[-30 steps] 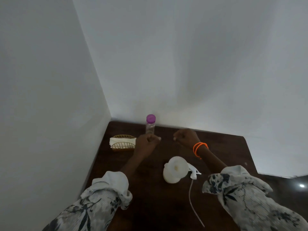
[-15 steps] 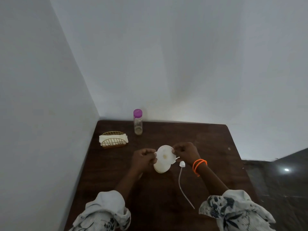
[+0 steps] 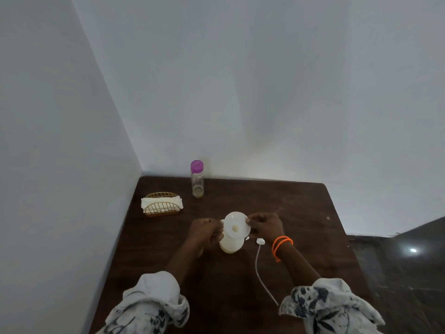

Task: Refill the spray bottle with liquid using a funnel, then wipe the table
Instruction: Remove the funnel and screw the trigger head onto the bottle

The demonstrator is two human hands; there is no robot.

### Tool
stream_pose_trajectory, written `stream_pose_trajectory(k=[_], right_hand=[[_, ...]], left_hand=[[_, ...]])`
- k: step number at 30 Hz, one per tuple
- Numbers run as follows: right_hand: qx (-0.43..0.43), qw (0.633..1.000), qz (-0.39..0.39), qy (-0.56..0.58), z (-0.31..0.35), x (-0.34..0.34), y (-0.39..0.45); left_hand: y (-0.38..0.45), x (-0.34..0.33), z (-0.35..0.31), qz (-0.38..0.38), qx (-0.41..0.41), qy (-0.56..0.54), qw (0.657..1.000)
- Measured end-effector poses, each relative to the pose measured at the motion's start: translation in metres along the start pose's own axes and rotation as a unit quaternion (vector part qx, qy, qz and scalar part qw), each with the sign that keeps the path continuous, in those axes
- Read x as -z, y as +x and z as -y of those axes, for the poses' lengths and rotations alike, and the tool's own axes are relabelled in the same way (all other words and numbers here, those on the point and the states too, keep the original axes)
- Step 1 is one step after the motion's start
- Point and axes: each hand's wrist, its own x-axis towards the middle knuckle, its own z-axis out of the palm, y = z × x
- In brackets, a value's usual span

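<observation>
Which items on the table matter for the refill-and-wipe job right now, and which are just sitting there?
In use:
- white plastic funnel, pinched at its rim by left hand and right hand
- white spray bottle under it
- white spray head with long tube, lying beside the bottle
- clear bottle with purple cap
- white napkins in gold wire holder

Not needed:
- orange bangles

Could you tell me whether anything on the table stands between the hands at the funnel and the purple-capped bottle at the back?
Nothing visible does. Bare table lies between the funnel, held by the left hand and right hand, and the purple-capped bottle. The napkin holder sits off to the left.
</observation>
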Motion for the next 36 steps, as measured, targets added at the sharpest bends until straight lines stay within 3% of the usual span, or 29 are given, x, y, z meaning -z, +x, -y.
stream_pose_trajectory(k=[7, 11, 17, 24, 30, 36], right_hand=[[-0.009, 0.987, 0.157, 0.023, 0.033, 0.032, 0.01], [0.022, 0.983, 0.18, 0.026, 0.051, 0.037, 0.027], [0.057, 0.991, 0.121, 0.029, 0.065, 0.021, 0.068], [-0.019, 0.997, 0.032, 0.074, 0.032, -0.028, 0.127], [-0.011, 1.0, 0.003, -0.014, -0.008, -0.063, 0.177], [0.01, 0.994, -0.002, -0.108, -0.025, -0.087, 0.202]], left_hand=[[-0.006, 0.015, -0.042, 0.106, 0.034, -0.003, 0.994], [0.002, 0.011, -0.071, 0.116, -0.004, -0.035, 0.993], [0.038, -0.001, -0.095, 0.093, -0.026, -0.076, 0.992], [0.111, -0.007, -0.073, 0.046, 0.017, -0.076, 0.996], [0.173, -0.006, -0.034, -0.033, 0.06, -0.014, 0.998], [0.209, -0.014, -0.009, -0.129, 0.018, 0.07, 0.989]])
